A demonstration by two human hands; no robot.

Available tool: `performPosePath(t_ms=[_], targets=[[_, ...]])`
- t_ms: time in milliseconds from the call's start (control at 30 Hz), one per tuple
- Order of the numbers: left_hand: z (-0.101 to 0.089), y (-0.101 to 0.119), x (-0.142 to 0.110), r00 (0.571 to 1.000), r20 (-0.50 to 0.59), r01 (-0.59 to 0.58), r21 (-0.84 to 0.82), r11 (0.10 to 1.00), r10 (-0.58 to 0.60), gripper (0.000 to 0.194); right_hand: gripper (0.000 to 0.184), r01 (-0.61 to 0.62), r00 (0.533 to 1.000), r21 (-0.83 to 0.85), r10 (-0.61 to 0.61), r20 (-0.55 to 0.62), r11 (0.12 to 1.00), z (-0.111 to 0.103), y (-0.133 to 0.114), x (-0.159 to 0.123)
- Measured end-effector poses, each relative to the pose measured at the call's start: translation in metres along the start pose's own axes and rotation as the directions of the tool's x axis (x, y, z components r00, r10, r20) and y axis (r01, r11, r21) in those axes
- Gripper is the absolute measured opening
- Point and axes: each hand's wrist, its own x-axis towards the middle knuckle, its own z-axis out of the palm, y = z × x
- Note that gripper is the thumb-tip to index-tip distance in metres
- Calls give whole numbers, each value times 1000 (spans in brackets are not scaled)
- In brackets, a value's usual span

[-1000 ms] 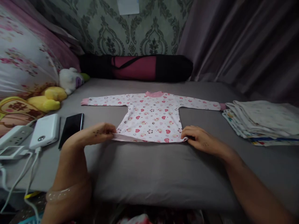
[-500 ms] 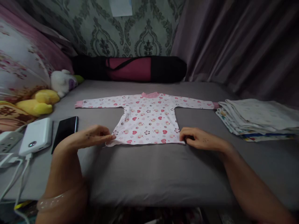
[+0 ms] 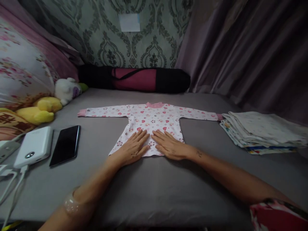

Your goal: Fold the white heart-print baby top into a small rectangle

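A small white long-sleeved shirt (image 3: 154, 117) with red hearts and a pink collar lies spread flat on the grey bed (image 3: 168, 189), sleeves stretched out to both sides. My left hand (image 3: 133, 148) lies flat and open on the lower middle of the shirt, fingers pointing away from me. My right hand (image 3: 168, 145) lies flat and open beside it, on the shirt's lower right part. The fingertips of both hands nearly meet at the shirt's centre. Neither hand holds anything.
A stack of folded cloths (image 3: 262, 131) lies at the right. At the left lie a black phone (image 3: 65, 145), a white power bank (image 3: 33, 147) with cables, yellow (image 3: 39, 110) and white (image 3: 66, 89) plush toys and a floral pillow. A black-and-pink rolled bag (image 3: 134, 78) lies along the wall.
Both hands let go of the shirt's lower corners and moved inward onto its middle, now lying flat on it. The hem lies flat on the bed.
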Motion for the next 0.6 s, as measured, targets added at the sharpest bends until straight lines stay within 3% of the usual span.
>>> performPosePath(t_ms=[133, 367, 600], targets=[[0, -1, 0, 996, 79, 45, 1, 999, -45, 66, 63, -105, 993, -63, 101, -61, 993, 2, 20, 13], [-2, -2, 0, 996, 79, 45, -7, 999, -44, 67, 63, -314, 942, -145, 289, -174, 938, -6, 60, 36], [-5, 0, 1, 991, 118, 61, -6, 998, -60, 66, 65, -528, 830, -111, 485, -276, 842, -16, 98, 48]])
